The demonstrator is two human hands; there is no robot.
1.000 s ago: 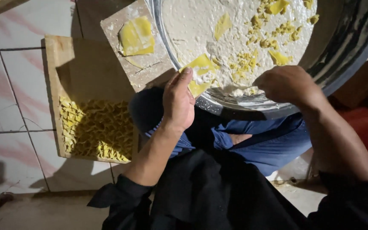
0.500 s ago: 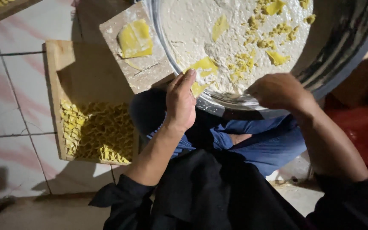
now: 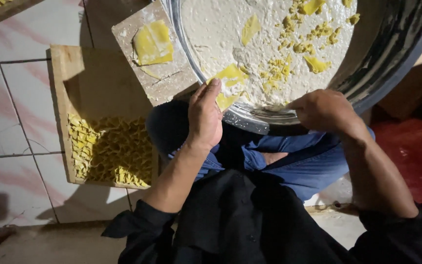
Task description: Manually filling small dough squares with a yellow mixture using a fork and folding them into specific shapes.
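1. Head view, change since the earlier pictures: I see the left hand (image 3: pixel 206 117) at the same spot on the near rim of the metal basin (image 3: pixel 391 63). The right hand (image 3: pixel 325 110) sits slightly further left along that rim than one second ago. The dough pieces in the basin have not shifted. I judge this as a pause in handling, with both hands settled at the rim.

2. Head view, left hand: the fingers (image 3: pixel 212 93) are held straight and pressed together, pointing up over the rim. The fingertips touch a flat yellow dough piece (image 3: pixel 228 85) lying on the floured inside of the basin, at its near edge. No pinch is visible.

3. Head view, right hand: it is seen from the back, curled over the near rim. I cannot tell whether its fingers hold anything. The crumbled dough bits (image 3: pixel 299 46) lie just beyond it.

4. Head view, surroundings: a small board (image 3: pixel 172 83) with a folded dough sheet (image 3: pixel 153 43) rests against the basin's left side. A wooden tray (image 3: pixel 88 83) on the tiled floor (image 3: pixel 10 122) carries shaped dough pieces (image 3: pixel 108 151) along its near edge.
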